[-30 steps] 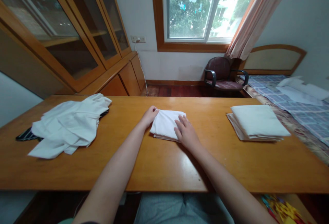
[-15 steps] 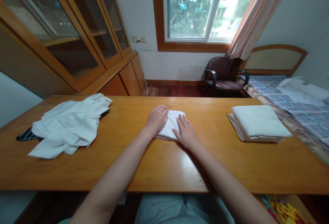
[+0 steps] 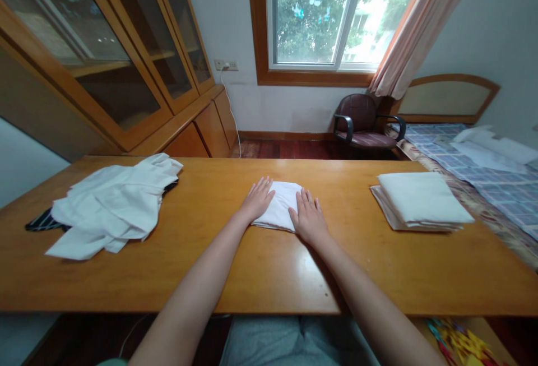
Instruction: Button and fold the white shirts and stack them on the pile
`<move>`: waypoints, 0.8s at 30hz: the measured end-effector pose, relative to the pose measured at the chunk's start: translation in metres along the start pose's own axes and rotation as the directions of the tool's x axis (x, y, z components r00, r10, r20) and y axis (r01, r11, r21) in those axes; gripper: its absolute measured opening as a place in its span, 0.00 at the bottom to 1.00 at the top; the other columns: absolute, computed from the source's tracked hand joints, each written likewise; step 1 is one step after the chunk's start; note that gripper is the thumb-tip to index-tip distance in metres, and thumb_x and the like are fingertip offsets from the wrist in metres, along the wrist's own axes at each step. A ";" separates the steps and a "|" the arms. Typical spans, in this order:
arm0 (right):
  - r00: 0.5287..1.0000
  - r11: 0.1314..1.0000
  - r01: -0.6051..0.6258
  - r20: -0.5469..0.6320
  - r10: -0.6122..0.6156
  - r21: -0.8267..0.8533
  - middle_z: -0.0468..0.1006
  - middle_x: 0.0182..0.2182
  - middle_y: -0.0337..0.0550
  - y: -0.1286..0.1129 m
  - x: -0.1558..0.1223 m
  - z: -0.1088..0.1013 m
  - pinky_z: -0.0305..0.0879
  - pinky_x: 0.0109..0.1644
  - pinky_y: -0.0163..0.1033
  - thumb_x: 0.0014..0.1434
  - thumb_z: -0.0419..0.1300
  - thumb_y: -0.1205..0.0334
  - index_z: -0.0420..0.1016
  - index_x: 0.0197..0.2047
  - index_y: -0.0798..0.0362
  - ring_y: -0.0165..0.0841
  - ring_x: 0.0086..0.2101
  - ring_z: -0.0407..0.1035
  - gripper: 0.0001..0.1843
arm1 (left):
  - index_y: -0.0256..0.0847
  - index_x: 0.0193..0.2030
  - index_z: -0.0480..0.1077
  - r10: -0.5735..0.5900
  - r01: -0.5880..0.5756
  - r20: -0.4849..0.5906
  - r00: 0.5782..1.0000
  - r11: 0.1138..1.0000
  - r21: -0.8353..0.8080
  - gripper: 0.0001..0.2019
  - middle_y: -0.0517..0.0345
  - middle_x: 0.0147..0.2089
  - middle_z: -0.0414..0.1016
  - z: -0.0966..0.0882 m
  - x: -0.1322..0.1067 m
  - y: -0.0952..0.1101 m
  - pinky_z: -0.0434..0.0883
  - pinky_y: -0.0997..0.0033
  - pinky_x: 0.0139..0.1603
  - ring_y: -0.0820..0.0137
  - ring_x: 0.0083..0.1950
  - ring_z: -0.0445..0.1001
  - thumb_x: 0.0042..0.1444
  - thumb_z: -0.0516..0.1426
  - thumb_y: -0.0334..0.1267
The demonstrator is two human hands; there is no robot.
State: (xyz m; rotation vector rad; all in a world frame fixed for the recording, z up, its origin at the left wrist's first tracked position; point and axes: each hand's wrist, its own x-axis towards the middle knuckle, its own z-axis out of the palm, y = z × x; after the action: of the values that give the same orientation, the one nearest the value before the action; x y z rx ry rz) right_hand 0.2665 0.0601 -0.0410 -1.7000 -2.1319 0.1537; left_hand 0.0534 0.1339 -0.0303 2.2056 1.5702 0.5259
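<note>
A folded white cloth (image 3: 279, 206) lies flat in the middle of the wooden table (image 3: 269, 276). My left hand (image 3: 257, 200) rests on its left side, fingers stretched out and pointing away from me. On the right side of the cloth lies my right hand (image 3: 310, 217), palm down, with the thumb apart from the fingers. Both hands press flat and grip nothing. The parts of the cloth under the palms are hidden.
To the left sits a crumpled heap of white cloth (image 3: 117, 203) with a dark striped piece (image 3: 44, 220) under it. A stack of folded white cloth (image 3: 424, 200) stands at the right. Beyond the table are a cabinet (image 3: 185, 108), an armchair (image 3: 359, 122) and a bed (image 3: 474, 158).
My hands have slid outward to the two sides of the folded cloth, so more of its top shows between them. The heap and the stack stay where they were.
</note>
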 end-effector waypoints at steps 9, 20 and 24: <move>0.998 0.998 -0.052 -0.015 0.053 0.045 0.59 0.67 0.63 0.000 -0.002 -0.005 0.45 0.69 0.58 0.70 0.46 0.49 0.56 0.69 0.64 0.50 0.68 0.50 0.33 | 0.39 0.71 0.54 -0.090 0.090 -0.059 0.994 0.996 0.008 0.29 0.44 0.75 0.49 -0.001 -0.008 -0.005 0.40 0.49 0.74 0.58 0.76 0.46 0.68 0.42 0.49; 0.963 0.751 -0.218 0.015 0.267 0.623 0.77 0.54 0.56 0.016 -0.003 -0.013 0.61 0.63 0.54 0.60 0.58 0.55 0.66 0.63 0.56 0.46 0.55 0.69 0.29 | 0.36 0.64 0.65 -0.244 0.115 -0.293 0.924 0.911 -0.396 0.24 0.43 0.72 0.57 0.016 -0.029 0.007 0.48 0.57 0.74 0.59 0.73 0.54 0.64 0.51 0.40; 0.885 0.303 -0.389 0.261 0.385 0.870 0.79 0.50 0.49 0.008 0.006 -0.021 0.64 0.60 0.48 0.53 0.65 0.59 0.62 0.64 0.52 0.41 0.53 0.72 0.36 | 0.39 0.61 0.68 -0.341 0.060 -0.357 0.869 0.791 -0.609 0.22 0.45 0.69 0.63 0.016 -0.031 0.010 0.49 0.58 0.74 0.60 0.71 0.58 0.59 0.57 0.37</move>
State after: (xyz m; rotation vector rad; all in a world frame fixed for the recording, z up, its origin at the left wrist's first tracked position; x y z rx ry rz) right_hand 0.2808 0.0646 -0.0233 -1.3788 -1.0772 1.2371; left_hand 0.0596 0.0998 -0.0416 1.4773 1.5509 1.3299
